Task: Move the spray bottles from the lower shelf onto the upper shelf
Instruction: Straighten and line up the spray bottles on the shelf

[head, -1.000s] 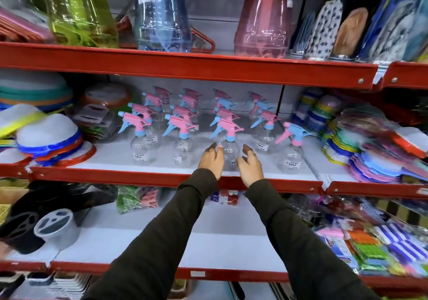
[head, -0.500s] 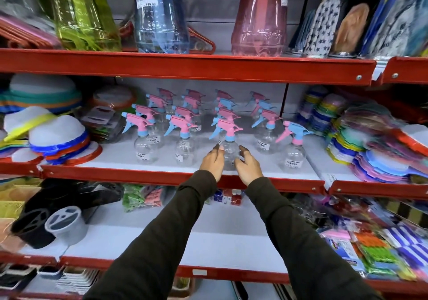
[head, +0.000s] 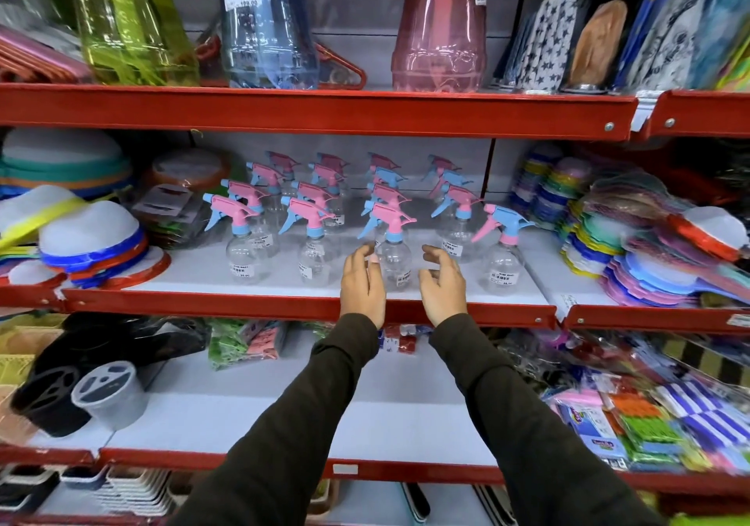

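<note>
Fingers (head: 436,255) on both hands have spread apart and let go; half a second ago they hugged the front spray bottle (head: 393,259). It stands between them on the shelf (head: 243,304), so placed, I'd guess.

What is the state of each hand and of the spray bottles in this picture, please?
Left hand: open, empty, beside the front bottle.
Right hand: open, empty, on the bottle's other side.
Front spray bottle: upright, standing between the hands.
Other spray bottles: upright in rows on the shelf.
</note>
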`<action>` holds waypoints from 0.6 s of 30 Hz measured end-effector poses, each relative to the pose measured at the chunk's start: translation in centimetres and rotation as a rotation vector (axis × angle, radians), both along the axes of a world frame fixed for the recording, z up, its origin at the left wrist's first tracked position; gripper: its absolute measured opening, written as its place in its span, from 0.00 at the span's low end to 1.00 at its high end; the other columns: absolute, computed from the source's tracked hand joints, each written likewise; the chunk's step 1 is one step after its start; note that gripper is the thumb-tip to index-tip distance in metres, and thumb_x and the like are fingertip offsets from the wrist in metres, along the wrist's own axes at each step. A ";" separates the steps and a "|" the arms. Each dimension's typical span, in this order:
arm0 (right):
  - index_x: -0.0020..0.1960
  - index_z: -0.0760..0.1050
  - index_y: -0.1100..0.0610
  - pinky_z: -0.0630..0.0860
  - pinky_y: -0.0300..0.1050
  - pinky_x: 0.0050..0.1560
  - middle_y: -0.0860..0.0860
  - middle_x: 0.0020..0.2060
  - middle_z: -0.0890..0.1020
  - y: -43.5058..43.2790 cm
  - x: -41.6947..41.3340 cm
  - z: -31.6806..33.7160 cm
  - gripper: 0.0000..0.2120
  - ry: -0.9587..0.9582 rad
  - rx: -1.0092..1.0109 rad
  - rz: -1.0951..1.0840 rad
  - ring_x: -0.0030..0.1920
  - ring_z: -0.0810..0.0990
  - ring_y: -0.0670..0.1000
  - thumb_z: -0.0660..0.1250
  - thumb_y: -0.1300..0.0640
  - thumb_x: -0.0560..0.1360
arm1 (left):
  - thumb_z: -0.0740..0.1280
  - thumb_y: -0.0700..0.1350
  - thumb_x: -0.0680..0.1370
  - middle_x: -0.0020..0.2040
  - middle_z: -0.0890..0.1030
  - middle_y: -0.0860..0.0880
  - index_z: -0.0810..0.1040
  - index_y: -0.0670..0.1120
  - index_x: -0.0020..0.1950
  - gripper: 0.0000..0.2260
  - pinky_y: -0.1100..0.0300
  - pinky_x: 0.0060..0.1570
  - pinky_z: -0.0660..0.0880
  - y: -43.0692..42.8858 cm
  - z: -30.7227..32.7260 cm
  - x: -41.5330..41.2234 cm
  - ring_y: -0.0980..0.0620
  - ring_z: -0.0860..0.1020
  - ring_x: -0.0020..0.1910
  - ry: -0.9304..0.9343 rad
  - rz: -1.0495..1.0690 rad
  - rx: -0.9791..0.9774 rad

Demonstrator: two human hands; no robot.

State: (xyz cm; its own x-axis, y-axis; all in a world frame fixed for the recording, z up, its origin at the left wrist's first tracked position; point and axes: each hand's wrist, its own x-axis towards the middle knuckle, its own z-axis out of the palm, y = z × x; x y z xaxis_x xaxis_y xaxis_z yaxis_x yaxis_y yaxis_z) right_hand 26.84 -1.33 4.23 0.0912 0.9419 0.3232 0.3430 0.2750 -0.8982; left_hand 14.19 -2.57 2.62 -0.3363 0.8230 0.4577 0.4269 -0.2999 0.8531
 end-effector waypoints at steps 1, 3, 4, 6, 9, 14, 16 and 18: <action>0.66 0.73 0.55 0.69 0.38 0.59 0.53 0.64 0.75 -0.2 0.4 0.0 0.18 0.019 0.024 -0.019 0.57 0.76 0.49 0.59 0.66 0.78 | 0.52 0.48 0.84 0.64 0.76 0.46 0.73 0.45 0.67 0.17 0.59 0.66 0.69 -0.2 -0.3 0.4 0.54 0.73 0.61 -0.032 0.003 0.057; 0.64 0.75 0.55 0.70 0.38 0.57 0.52 0.62 0.76 -0.6 1.3 -0.2 0.17 0.049 0.055 -0.059 0.52 0.76 0.46 0.59 0.67 0.77 | 0.52 0.49 0.83 0.60 0.78 0.48 0.75 0.46 0.63 0.16 0.61 0.63 0.71 -0.5 -0.7 1.6 0.55 0.75 0.59 -0.061 -0.030 0.135; 0.63 0.75 0.55 0.71 0.38 0.56 0.53 0.62 0.76 -0.7 1.9 -0.2 0.17 0.063 0.067 -0.081 0.51 0.75 0.46 0.59 0.67 0.77 | 0.52 0.49 0.83 0.59 0.78 0.48 0.76 0.46 0.62 0.16 0.62 0.62 0.71 -0.5 -0.8 2.2 0.55 0.76 0.59 -0.058 -0.059 0.151; 0.62 0.75 0.56 0.73 0.39 0.56 0.54 0.61 0.76 -0.8 3.3 -0.5 0.17 0.074 0.093 -0.141 0.49 0.75 0.45 0.60 0.67 0.77 | 0.52 0.50 0.83 0.58 0.78 0.49 0.77 0.47 0.62 0.17 0.61 0.62 0.72 -0.2 -1.0 3.6 0.54 0.76 0.59 -0.042 -0.123 0.150; 0.63 0.74 0.57 0.69 0.30 0.50 0.53 0.60 0.73 -0.8 5.8 -0.7 0.17 0.087 0.105 -0.230 0.46 0.74 0.40 0.60 0.68 0.76 | 0.51 0.52 0.83 0.58 0.78 0.48 0.76 0.47 0.63 0.19 0.54 0.64 0.73 0.5 -0.8 6.0 0.51 0.76 0.60 -0.022 -0.188 0.106; 0.65 0.72 0.58 0.67 0.36 0.55 0.57 0.61 0.70 -0.3 10.0 -0.6 0.16 0.109 0.046 -0.337 0.51 0.73 0.52 0.60 0.65 0.78 | 0.52 0.49 0.84 0.62 0.77 0.40 0.75 0.41 0.64 0.18 0.56 0.65 0.67 1.8 0.8 10.3 0.42 0.74 0.63 0.030 -0.279 -0.075; 0.68 0.70 0.59 0.65 0.37 0.58 0.58 0.64 0.70 0.2 11.5 -0.5 0.18 0.116 -0.002 -0.340 0.55 0.74 0.55 0.59 0.65 0.78 | 0.52 0.48 0.85 0.67 0.75 0.38 0.73 0.40 0.68 0.19 0.56 0.67 0.64 2.3 1.7 12.1 0.40 0.71 0.67 0.041 -0.335 -0.184; 0.72 0.67 0.59 0.64 0.41 0.66 0.59 0.68 0.68 1.0 12.8 -0.3 0.21 0.111 -0.087 -0.314 0.65 0.72 0.58 0.59 0.63 0.78 | 0.51 0.50 0.85 0.74 0.68 0.39 0.67 0.41 0.74 0.21 0.57 0.71 0.59 2.8 2.4 13.5 0.42 0.67 0.73 0.030 -0.404 -0.308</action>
